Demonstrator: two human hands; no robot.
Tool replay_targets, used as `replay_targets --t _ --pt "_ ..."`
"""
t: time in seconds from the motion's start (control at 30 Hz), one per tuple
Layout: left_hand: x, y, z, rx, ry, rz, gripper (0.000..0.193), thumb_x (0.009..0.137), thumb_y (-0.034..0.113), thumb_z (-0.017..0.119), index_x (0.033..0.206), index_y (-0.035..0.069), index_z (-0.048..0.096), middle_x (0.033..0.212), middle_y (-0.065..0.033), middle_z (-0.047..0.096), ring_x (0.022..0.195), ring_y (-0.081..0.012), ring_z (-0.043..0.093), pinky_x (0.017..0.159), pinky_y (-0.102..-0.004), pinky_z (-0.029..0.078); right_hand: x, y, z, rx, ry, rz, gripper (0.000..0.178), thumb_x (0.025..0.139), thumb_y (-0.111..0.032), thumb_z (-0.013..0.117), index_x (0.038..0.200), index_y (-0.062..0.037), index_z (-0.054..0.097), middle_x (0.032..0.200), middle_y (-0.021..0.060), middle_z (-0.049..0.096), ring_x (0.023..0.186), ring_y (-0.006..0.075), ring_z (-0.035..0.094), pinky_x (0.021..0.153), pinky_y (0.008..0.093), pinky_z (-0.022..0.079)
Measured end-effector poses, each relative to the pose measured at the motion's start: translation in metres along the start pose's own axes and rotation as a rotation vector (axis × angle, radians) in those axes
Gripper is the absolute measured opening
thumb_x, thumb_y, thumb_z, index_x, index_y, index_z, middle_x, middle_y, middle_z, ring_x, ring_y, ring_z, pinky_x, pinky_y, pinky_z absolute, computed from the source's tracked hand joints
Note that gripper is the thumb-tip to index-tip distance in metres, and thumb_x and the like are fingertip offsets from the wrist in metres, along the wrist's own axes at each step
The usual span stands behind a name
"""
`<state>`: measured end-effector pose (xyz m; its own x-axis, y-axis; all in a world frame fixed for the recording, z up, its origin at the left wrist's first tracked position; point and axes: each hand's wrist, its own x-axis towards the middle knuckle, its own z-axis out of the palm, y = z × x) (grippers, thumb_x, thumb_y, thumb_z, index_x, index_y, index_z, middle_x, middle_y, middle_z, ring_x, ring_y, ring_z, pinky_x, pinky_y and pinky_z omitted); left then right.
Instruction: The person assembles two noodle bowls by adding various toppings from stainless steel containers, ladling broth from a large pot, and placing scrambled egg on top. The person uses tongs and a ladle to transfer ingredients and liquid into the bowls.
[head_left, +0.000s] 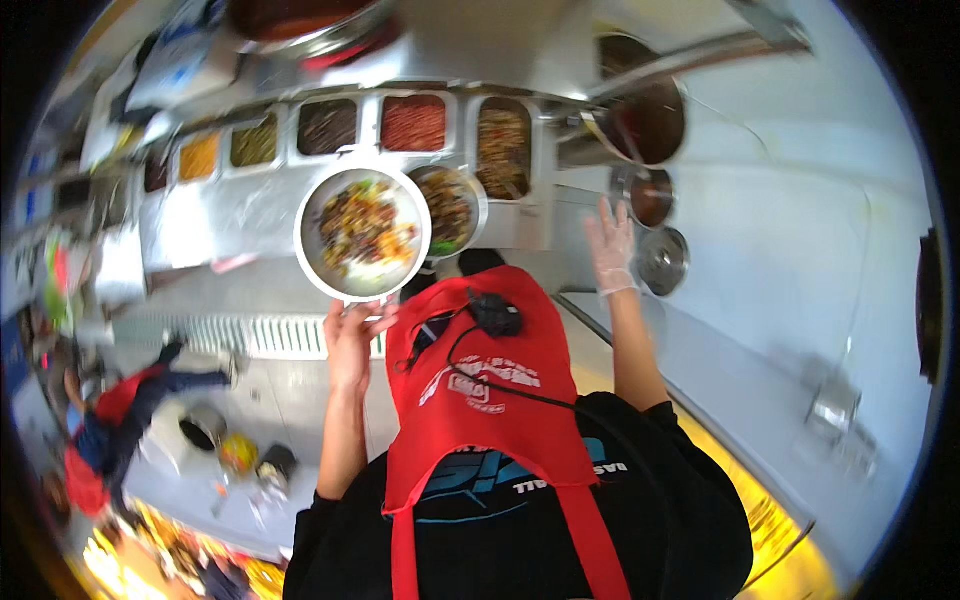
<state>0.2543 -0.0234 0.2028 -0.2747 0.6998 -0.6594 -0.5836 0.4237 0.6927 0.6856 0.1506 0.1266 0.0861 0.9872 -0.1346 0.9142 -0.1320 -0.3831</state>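
I am seeing a round white bowl (306, 240) of chopped brown, green and orange-red food near the middle, overlapping a round silver metal bowl (481, 205) of brown food with some green. Beyond them, rectangular steel pans (369, 118) are standing in a row, containing orange-yellow food (200, 156), green food (254, 143), something dark brown, red pieces (413, 123) and a brown mix.

The bare left hand (358, 335) is touching the white bowl's near edge, fingers loosely curled; I cannot tell whether it is gripping or only supporting. The right hand (612, 248), in a clear plastic glove, is spreading its fingers beside a small steel pot (622, 185) of red-brown contents and a round steel vessel (663, 260).

A brushed steel counter (230, 220) is running leftward, a white wall (800, 260) is rising on the right, and another person in red (85, 480) is standing at far left.
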Motion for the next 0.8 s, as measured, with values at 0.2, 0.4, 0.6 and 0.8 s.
replay_targets --t 0.2,0.4,0.6,0.8 --pt "0.013 -0.012 0.026 0.136 -0.073 0.108 0.025 0.105 0.01 0.051 0.122 -0.008 0.056 0.107 -0.0231 0.074 0.093 -0.0314 0.077 0.081 -0.0375 0.064 0.013 0.021 -0.085 -0.084 0.257 0.208 0.113 0.086 -0.067 0.073 0.168 -0.0165 0.015 0.161 0.0274 0.035 0.149 0.045 0.032 0.118 0.0585 0.032" --pt "0.001 -0.057 0.09 0.06 -0.053 0.156 0.023 0.104 0.008 0.05 0.121 -0.006 0.059 0.107 -0.0207 0.074 0.093 -0.0305 0.076 0.079 -0.0368 0.065 0.165 0.049 -0.074 0.238 -0.079 0.39 0.056 0.087 -0.04 0.075 0.116 0.0045 0.06 0.099 0.0225 0.072 0.093 0.0333 0.071 0.085 0.0447 0.055" --pt "-0.039 -0.141 0.199 -0.037 0.129 0.17 0.026 0.106 0.014 0.054 0.123 -0.005 0.057 0.093 -0.0125 0.069 0.093 -0.0288 0.076 0.077 -0.0381 0.065 0.266 0.112 -0.052 0.726 -0.669 0.432 0.012 0.087 -0.009 0.067 0.077 -0.0038 0.065 0.066 0.0091 0.062 0.052 0.0199 0.059 0.046 0.0364 0.047" --pt "-0.089 -0.199 0.265 -0.282 0.294 0.128 0.023 0.103 0.007 0.048 0.119 -0.008 0.055 0.108 -0.0234 0.072 0.096 -0.0332 0.076 0.082 -0.0401 0.065 0.348 0.12 -0.065 0.748 -0.771 0.6 0.016 0.094 -0.006 0.061 0.078 -0.0053 0.06 0.064 0.0075 0.057 0.046 0.0137 0.049 0.041 0.0305 0.037"
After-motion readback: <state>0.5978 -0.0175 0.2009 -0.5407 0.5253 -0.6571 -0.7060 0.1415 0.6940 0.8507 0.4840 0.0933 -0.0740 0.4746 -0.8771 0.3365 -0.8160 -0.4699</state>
